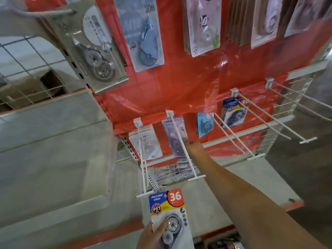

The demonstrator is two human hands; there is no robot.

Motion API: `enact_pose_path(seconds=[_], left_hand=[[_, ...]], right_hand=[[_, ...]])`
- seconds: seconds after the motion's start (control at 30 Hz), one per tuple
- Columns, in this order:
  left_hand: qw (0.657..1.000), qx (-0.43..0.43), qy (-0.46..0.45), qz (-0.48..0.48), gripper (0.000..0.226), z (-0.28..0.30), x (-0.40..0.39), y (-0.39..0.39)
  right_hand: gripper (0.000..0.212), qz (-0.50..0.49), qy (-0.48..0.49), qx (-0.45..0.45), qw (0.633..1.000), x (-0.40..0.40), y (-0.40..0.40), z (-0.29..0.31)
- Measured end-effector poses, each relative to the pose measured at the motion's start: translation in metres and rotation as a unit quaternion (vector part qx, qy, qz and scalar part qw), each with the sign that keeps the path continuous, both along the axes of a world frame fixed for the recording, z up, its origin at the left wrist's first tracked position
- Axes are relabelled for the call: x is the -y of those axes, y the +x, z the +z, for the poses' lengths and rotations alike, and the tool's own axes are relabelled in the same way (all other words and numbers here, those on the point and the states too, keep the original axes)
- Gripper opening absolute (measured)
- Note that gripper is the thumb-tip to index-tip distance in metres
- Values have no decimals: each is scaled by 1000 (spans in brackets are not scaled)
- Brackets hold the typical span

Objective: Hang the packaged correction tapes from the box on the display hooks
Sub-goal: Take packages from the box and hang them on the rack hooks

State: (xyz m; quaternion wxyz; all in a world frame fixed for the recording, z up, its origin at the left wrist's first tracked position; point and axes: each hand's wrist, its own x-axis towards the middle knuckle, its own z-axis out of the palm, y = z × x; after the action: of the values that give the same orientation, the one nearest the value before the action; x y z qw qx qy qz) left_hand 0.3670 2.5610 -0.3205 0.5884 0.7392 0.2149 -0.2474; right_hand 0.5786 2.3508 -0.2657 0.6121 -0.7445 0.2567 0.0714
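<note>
Packet (169, 215) of correction tape upright in left hand (152, 236), gripped at its lower end, hang-hole end up, just below the near hook tip (143, 194). Right hand (195, 147) reaches far along the neighbouring hook (181, 146), touching a purple packet (175, 139); grip unclear.

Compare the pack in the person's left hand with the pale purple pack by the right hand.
The blue-yellow pack, marked 36, is off the hooks, gripped by the left hand; the purple pack hangs on a hook, with the right hand at its edge. Both are carded correction tapes.
</note>
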Motion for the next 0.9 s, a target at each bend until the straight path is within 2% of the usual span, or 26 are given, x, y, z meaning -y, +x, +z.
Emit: enact_pose_path(seconds=[0.03, 0.07, 0.1, 0.17, 0.23, 0.3, 0.33, 0.4, 0.47, 0.57, 0.67, 0.77, 0.9], left_hand=[[1000, 1, 9, -23, 97, 6, 1, -1], [1000, 1, -10, -19, 102, 0, 0, 3], [1000, -12, -14, -5, 89, 5, 5, 7], [999, -23, -28, -35, 62, 27, 22, 9], [993, -17, -115, -14, 61, 27, 41, 12], [985, -19, -170, 20, 33, 35, 63, 10], [984, -19, -177, 14, 21, 40, 73, 9], [985, -18, -173, 18, 13, 44, 94, 10], [986, 0, -167, 9, 13, 47, 116, 8], [984, -18, -173, -24, 19, 45, 160, -1], [983, -16, -169, -72, 12, 45, 218, -11], [983, 2, -134, -122, 25, 50, 279, -15], [983, 30, -85, -159, 30, 63, 353, -18]], right_hand=[[51, 2, -22, 7, 1000, 1, -7, 0], [49, 7, -46, 12, 999, 4, -17, -1], [47, 19, -76, 8, 997, 11, -30, -2], [42, 80, -147, -8, 986, 23, -51, -7], [39, 150, -219, -28, 964, 45, -74, -11], [35, 197, -288, -44, 936, 72, -95, -12], [34, 210, -317, -46, 924, 87, -105, -11], [33, 224, -360, -49, 904, 119, -125, -8], [33, 230, -390, -60, 890, 154, -145, -2], [33, 227, -424, -65, 874, 211, -177, 8], [33, 221, -453, -69, 861, 270, -213, 23], [32, 212, -474, -72, 852, 329, -248, 33], [32, 201, -481, -77, 850, 399, -284, 44]])
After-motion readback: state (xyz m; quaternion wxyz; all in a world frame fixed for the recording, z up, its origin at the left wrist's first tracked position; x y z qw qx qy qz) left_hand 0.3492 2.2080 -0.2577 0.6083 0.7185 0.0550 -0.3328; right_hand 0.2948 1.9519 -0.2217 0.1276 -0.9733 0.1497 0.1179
